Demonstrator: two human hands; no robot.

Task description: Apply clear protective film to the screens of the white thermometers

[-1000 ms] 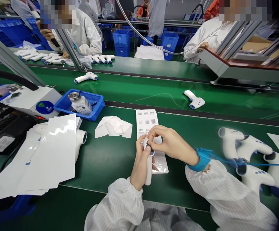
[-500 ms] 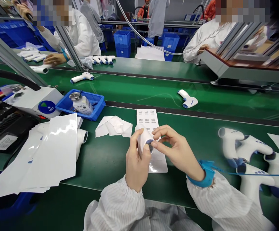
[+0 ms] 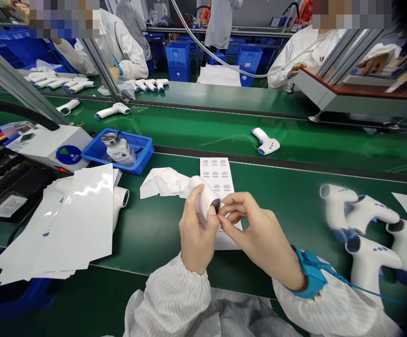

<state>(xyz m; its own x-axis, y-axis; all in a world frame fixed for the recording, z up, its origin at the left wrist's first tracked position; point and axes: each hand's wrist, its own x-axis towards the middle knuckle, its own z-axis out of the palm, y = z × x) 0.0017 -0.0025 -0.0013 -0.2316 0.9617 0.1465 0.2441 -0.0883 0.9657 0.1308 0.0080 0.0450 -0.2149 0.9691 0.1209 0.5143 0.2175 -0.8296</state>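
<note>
Thermometer sits firmly in the left hand while the right hand pinches narrowly at its dark end, above the label sheet. A loose hold could let it drop onto the green counter; the sheet's print is too small to read.

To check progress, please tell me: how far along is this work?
Done: several white plastic thermometers look finished at right. In hand: the left hand grips one white thermometer while the right hand pinches its dark end. Left: the white label sheet shows printed labels remaining.
</note>
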